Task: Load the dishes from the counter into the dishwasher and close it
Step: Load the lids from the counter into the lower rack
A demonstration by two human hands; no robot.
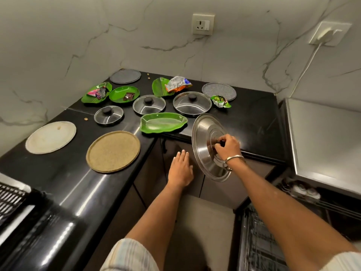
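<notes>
**Steel lid lifted, rest on bench**

Right hand [227, 146] fingers pinch steel lid's [207, 151] knob, tilted off bench [254, 118] edge. Left hand [180, 170] flat, empty. Bench: 4 round plates, 4 green leaf plates (3 holding wrappers), 3 glass lids.

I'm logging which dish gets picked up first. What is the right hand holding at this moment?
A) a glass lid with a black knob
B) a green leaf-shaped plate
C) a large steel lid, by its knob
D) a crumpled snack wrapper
C: the right hand pinches the centre knob of the large steel lid, tilted up off the counter, while the left hand is open and holds nothing.
</notes>
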